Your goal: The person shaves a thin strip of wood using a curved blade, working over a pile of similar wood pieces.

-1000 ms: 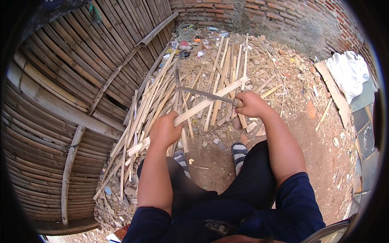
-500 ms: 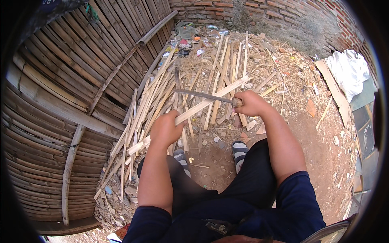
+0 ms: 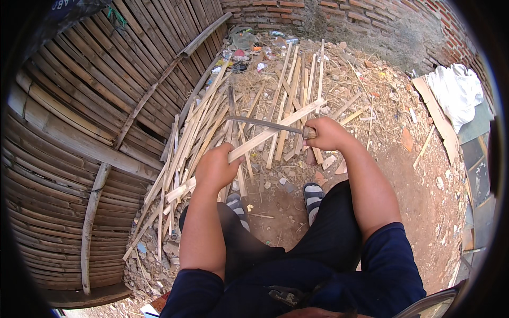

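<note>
My left hand (image 3: 214,168) grips a long pale bamboo strip (image 3: 275,129) that runs up and to the right across my lap. My right hand (image 3: 326,133) is closed around the handle of a dark-bladed knife (image 3: 262,123). Its blade points left and lies across the strip's upper part. I am seated, with both striped sandals (image 3: 313,195) on the dirt below the strip.
A heap of split bamboo strips (image 3: 201,132) and shavings lies ahead and to my left. A woven bamboo wall (image 3: 79,122) fills the left side, a brick wall (image 3: 344,10) the back. A white cloth (image 3: 456,90) and boards lie at right.
Both hands keep their grips on strip and knife; nothing else has visibly moved.
</note>
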A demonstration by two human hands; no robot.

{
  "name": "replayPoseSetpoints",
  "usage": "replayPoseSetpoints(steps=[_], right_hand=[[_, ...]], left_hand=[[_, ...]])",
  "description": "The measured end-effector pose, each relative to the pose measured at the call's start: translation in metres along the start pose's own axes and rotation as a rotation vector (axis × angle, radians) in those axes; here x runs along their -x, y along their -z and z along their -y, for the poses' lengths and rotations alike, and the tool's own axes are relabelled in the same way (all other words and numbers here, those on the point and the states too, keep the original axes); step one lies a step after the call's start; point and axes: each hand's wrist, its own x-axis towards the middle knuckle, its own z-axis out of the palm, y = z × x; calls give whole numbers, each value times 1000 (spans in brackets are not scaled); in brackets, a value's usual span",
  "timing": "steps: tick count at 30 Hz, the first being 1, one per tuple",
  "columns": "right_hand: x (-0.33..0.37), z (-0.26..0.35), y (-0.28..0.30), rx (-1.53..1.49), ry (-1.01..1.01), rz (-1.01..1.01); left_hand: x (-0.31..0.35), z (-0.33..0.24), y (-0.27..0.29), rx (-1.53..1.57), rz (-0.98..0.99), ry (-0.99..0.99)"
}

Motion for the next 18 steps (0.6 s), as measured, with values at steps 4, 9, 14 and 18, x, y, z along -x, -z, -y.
replayPoseSetpoints(steps=[4, 9, 14, 18], right_hand=[[0, 2, 0, 9, -10, 17], [-1, -1, -2, 5, 6, 5], [-1, 1, -1, -6, -18, 27], [0, 4, 1, 7, -22, 35]], left_hand=[[0, -1, 1, -1, 10, 7], [0, 0, 1, -10, 24, 7], [0, 1, -1, -9, 19, -4], [0, 2, -1, -1, 31, -2]])
